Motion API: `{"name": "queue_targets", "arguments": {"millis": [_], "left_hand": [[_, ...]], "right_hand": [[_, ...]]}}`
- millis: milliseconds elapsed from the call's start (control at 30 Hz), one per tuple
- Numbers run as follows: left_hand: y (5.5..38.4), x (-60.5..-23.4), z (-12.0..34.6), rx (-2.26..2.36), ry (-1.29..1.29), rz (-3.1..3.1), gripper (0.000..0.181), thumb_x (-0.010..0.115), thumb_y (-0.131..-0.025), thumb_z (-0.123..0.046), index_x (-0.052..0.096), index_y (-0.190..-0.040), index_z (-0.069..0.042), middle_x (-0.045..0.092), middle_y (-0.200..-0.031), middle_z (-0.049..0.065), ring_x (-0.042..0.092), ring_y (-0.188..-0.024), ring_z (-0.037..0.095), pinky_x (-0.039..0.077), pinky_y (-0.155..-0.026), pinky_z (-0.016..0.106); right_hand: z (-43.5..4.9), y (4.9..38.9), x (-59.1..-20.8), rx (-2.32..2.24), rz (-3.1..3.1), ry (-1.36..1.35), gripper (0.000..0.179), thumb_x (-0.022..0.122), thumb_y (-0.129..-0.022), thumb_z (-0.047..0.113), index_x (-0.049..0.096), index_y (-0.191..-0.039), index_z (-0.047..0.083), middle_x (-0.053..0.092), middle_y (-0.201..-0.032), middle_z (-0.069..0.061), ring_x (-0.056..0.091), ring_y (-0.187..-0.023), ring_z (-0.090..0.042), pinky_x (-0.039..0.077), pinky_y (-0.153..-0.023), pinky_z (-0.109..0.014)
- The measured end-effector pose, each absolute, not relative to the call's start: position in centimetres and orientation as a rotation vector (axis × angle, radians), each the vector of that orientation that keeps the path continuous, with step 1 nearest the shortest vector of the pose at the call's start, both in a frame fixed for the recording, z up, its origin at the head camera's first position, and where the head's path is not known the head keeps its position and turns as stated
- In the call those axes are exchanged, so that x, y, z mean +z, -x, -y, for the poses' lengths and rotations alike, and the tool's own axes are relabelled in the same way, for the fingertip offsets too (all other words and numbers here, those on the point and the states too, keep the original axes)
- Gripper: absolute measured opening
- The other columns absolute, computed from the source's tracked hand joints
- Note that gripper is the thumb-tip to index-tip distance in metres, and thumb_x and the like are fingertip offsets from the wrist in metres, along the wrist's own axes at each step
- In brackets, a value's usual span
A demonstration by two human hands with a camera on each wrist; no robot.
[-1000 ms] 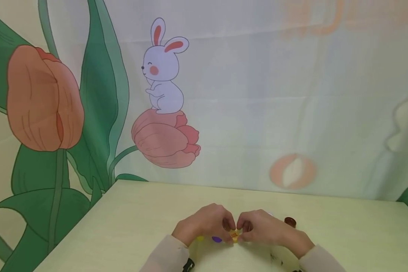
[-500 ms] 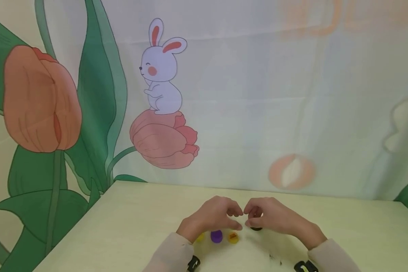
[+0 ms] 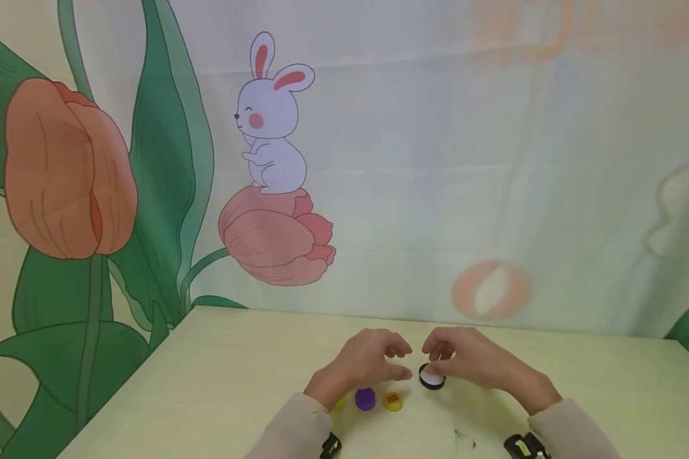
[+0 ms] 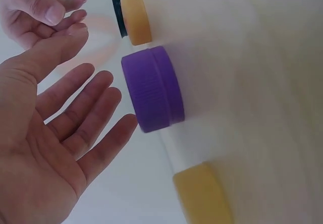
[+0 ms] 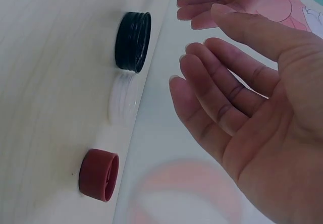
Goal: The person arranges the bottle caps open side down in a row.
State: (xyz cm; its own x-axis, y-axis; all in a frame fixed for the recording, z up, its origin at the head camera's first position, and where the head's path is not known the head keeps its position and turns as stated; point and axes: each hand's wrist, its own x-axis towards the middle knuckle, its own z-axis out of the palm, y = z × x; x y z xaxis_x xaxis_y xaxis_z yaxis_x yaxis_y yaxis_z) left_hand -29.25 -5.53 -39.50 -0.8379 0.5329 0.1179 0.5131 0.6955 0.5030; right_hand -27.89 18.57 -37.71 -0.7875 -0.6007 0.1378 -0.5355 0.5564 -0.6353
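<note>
My left hand [image 3: 367, 360] hovers over the table with fingers spread and relaxed, holding nothing. Just beyond a purple bottle cap [image 4: 154, 89] and an orange-yellow cap [image 3: 393, 401], its fingertips point toward the other hand. My right hand [image 3: 475, 358] holds nothing either, its fingers loosely bent, and its thumb overlaps a black cap [image 3: 432, 384] in the head view. In the right wrist view that black cap stands apart from the fingers, beside a clear cap [image 5: 122, 99] and a dark red cap [image 5: 98, 175]. A yellow cap [image 4: 203, 193] is partly behind my left wrist in the head view.
The caps lie on a pale yellow table [image 3: 218, 370]. Behind its far edge hangs a cloth backdrop [image 3: 390, 191] printed with a rabbit and tulips. Small dark marks [image 3: 465, 438] show on the tabletop near the right wrist. Both wrists wear black straps.
Both hands have let go of the orange-yellow cap, lifted away from it and moved toward the back. They have since drawn slightly apart, and the black cap shows between them.
</note>
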Motion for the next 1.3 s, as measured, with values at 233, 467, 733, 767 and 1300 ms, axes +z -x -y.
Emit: {"name": "queue_targets", "arguments": {"millis": [233, 467, 733, 767, 1300], "left_hand": [[29.7, -39.8, 5.0, 0.832, -0.891, -2.878, 0.037, 0.088, -0.09, -0.031, 0.078, -0.122, -0.015, 0.076, -0.114, -0.01, 0.069, -0.107, 0.009, 0.054, -0.09, 0.027], [30.4, -40.1, 4.5, 0.844, -0.92, -2.875, 0.037, 0.087, -0.09, -0.031, 0.077, -0.122, -0.014, 0.076, -0.113, -0.006, 0.07, -0.107, 0.012, 0.054, -0.09, 0.028], [30.4, -40.2, 3.7, 0.881, -0.898, -2.823, 0.04, 0.088, -0.09, -0.031, 0.077, -0.124, -0.013, 0.077, -0.11, -0.004, 0.071, -0.104, 0.012, 0.055, -0.09, 0.028], [30.4, -40.2, 3.6, 0.879, -0.892, -2.818, 0.04, 0.088, -0.09, -0.03, 0.077, -0.124, -0.013, 0.077, -0.11, -0.003, 0.071, -0.104, 0.012, 0.055, -0.09, 0.028], [30.0, -40.6, 3.0, 0.75, -0.856, -2.781, 0.05, 0.092, -0.085, -0.03, 0.077, -0.128, -0.011, 0.078, -0.109, -0.004, 0.066, -0.096, 0.007, 0.053, -0.09, 0.027]], "right_hand": [[-19.2, 28.4, -38.1, -1.023, -2.714, 0.982, 0.025, 0.083, -0.094, 0.02, 0.071, -0.11, 0.005, 0.07, -0.095, 0.009, 0.066, -0.087, -0.009, 0.055, -0.077, -0.031], [-19.7, 29.1, -38.7, -1.013, -2.727, 0.937, 0.027, 0.085, -0.092, 0.019, 0.071, -0.111, 0.005, 0.07, -0.096, 0.005, 0.065, -0.086, -0.013, 0.055, -0.075, -0.032], [-19.9, 29.6, -39.6, -0.969, -2.743, 0.912, 0.029, 0.088, -0.087, 0.016, 0.072, -0.108, 0.005, 0.069, -0.091, 0.004, 0.064, -0.081, -0.012, 0.054, -0.073, -0.032], [-19.9, 29.6, -39.7, -0.962, -2.75, 0.92, 0.029, 0.088, -0.087, 0.016, 0.072, -0.108, 0.004, 0.069, -0.09, 0.004, 0.063, -0.08, -0.011, 0.053, -0.072, -0.032], [-19.7, 29.5, -40.5, -0.93, -2.715, 0.882, 0.031, 0.09, -0.083, 0.013, 0.073, -0.109, 0.005, 0.063, -0.08, 0.005, 0.059, -0.066, -0.011, 0.05, -0.063, -0.03]]}}
